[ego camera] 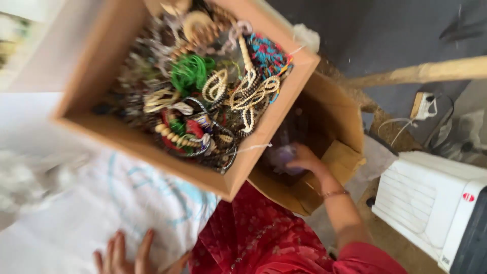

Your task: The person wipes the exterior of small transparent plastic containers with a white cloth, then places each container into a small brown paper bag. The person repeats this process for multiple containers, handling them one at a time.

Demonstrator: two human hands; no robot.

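Note:
My right hand reaches down into an open brown cardboard box on the floor and grips a crumpled clear plastic bag inside it. My left hand rests flat on a white cloth with light blue print, fingers spread, holding nothing. A second cardboard box sits on that cloth, full of bead necklaces, bangles and green, red and cream bracelets.
A white ribbed appliance with a dark panel stands on the floor at the right. A power strip with cables lies beyond it, near a wooden pole. My red patterned clothing fills the bottom middle.

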